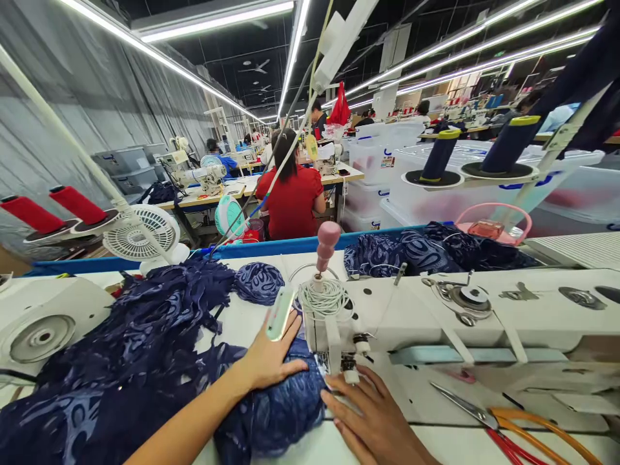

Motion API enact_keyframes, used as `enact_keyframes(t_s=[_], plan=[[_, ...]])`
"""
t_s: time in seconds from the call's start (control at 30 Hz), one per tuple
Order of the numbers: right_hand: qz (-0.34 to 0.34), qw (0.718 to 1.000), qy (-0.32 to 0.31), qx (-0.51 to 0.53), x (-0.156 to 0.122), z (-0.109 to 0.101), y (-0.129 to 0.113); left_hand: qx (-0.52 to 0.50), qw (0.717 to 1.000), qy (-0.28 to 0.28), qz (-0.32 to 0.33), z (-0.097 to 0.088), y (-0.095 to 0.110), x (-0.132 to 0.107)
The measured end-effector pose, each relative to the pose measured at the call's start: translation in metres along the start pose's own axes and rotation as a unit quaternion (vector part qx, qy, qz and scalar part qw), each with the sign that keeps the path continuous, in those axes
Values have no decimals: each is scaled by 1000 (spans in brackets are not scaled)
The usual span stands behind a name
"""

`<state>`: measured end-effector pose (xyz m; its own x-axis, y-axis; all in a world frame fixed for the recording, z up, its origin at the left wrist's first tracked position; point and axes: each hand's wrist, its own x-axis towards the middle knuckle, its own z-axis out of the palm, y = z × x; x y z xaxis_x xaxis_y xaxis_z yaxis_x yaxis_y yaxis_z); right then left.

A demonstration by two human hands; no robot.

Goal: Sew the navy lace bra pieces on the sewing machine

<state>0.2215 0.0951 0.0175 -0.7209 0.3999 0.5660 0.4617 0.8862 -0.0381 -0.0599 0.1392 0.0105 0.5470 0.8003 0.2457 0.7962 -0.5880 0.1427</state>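
Navy blue lace fabric (121,361) is heaped on the table at the left and runs under the needle of a white sewing machine (436,310). My left hand (268,355) lies flat on the fabric just left of the presser foot (346,365), fingers stretched out. My right hand (372,420) rests flat on the machine bed below the needle, fingers spread and pointing left toward the fabric edge. Neither hand grips anything.
Orange-handled scissors (508,426) lie on the bed at the right. More navy lace (436,252) is piled behind the machine. A small white fan (140,236) and red thread cones (53,213) stand at the left. A person in a red top (290,194) sits ahead.
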Motion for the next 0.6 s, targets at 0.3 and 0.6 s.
enact_keyframes(t_s=[0.3,0.6], plan=[[85,991,-97,24,49,32,-34,-15,993,26,-113,8,51,-85],[23,994,-63,-92,100,19,-83,-563,745,-37,-354,-25,82,-178]])
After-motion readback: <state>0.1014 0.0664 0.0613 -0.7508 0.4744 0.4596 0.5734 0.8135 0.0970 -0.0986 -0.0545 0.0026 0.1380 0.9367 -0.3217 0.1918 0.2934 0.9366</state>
